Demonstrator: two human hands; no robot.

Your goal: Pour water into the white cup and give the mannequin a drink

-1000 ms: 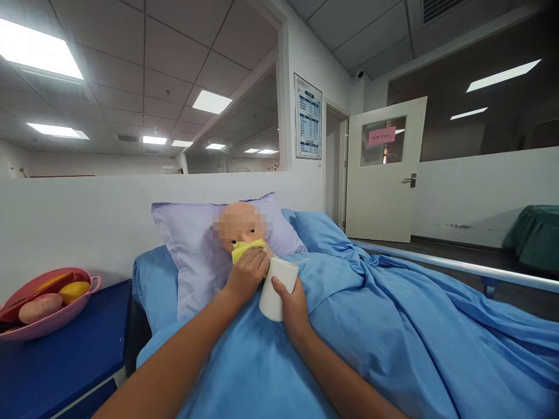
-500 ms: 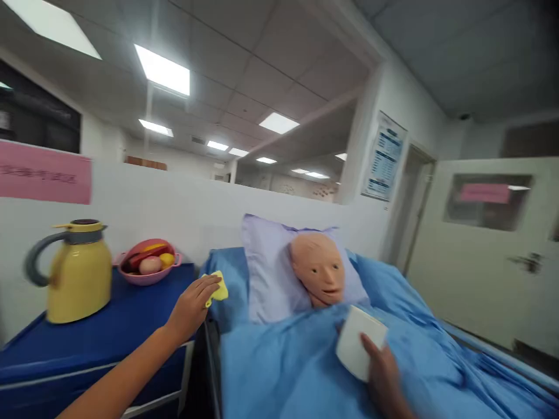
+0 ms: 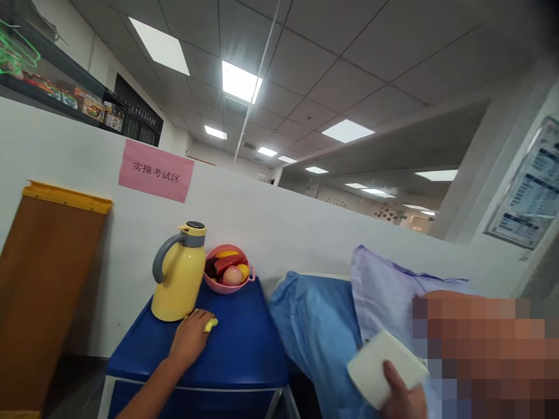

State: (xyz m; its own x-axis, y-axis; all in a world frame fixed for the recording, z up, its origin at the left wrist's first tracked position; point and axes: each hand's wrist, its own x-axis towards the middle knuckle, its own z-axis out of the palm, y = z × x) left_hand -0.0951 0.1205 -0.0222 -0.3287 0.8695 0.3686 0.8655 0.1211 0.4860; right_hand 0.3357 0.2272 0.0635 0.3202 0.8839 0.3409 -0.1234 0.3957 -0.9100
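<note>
My left hand [image 3: 191, 337] is closed on a yellow cloth [image 3: 211, 325] and rests on the blue top of a bedside table [image 3: 238, 349]. Just beyond it stands a yellow thermos jug [image 3: 181, 279] with a grey handle. A pink basin [image 3: 223, 289] of toy fruit and vegetables sits behind, to the jug's right. Over the bed, my right hand [image 3: 404, 393] grips a white box-like thing [image 3: 384, 366], thumb across its front; its exact kind does not show. Past that hand lies a manikin's head [image 3: 489, 349], blurred out, against a lilac pillow [image 3: 379, 291].
Blue bedding [image 3: 314, 314] covers the bed right of the table. A white partition [image 3: 279, 233] runs behind both, bearing a pink paper sign [image 3: 156, 171]. At far left leans a brown board [image 3: 56, 291] with a yellow edge.
The view has swung left, so the table is nearer the middle. My left hand with the yellow cloth has moved from the bed's edge onto the tabletop by the jug. My right hand keeps the white thing.
</note>
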